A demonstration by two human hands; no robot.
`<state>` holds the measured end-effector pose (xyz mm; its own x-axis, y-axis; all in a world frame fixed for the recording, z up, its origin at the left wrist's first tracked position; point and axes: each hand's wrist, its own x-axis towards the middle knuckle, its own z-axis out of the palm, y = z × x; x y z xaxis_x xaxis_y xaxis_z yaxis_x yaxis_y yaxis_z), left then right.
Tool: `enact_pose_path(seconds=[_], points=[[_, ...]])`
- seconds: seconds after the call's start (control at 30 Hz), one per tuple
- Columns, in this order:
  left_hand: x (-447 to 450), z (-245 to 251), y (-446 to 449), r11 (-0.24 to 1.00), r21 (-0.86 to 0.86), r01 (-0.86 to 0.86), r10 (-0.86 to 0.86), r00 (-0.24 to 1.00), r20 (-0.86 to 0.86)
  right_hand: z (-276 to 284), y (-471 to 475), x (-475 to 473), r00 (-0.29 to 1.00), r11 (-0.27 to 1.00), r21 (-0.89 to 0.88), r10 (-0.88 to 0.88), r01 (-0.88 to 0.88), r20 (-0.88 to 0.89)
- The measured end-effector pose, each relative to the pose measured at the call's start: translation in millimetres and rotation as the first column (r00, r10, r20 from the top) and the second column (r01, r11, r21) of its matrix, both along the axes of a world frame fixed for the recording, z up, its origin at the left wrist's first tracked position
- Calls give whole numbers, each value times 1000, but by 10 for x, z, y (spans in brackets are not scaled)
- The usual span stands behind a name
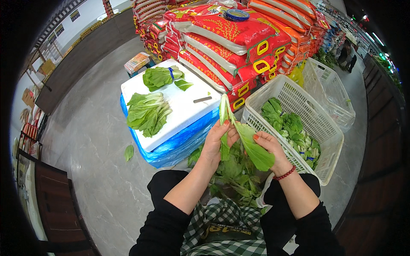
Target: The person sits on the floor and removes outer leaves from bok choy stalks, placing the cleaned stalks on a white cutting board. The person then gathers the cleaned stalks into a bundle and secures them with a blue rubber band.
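Note:
My left hand (217, 139) grips a small leafy green (223, 112) by its stalks, upright over my lap. My right hand (270, 147) pinches the edge of a broad outer leaf (254, 147) that spreads to the right from the same stalks. On a white foam board (189, 118) at the left lie a loose pile of greens (149, 113), a bunch tied with blue tape (163, 76), a single leaf (184, 84) and a narrow metal strip (202, 100), perhaps a blade. Below my hands is a heap of loose leaves (240, 177), partly hidden by them.
A white plastic crate (330, 134) at the right holds taped bunches of greens (293, 128); another crate (330, 83) stands behind it. Stacked red sacks (221, 41) rise ahead, with blue tape rolls (236, 14) on top. A person (346, 56) crouches far off at the right.

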<state>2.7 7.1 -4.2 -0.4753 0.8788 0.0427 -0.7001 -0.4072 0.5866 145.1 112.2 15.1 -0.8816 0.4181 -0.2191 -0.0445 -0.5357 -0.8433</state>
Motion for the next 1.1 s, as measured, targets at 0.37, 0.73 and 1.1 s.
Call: enact_pose_path(seconds=[0.37,0.73,1.1], points=[[-57,-8,-13,967,-205,-152,78,940,-331,-56,-65,3,988,955,254,-140,152,-65],[21,160,-10,981,-189,-52,29,992,-120,-25,143,46,976,995,-100,-33,12,-216],[-107,148,-129,919,-336,205,-317,890,-327,268,370,182,781,913,-406,-290,52,-553]])
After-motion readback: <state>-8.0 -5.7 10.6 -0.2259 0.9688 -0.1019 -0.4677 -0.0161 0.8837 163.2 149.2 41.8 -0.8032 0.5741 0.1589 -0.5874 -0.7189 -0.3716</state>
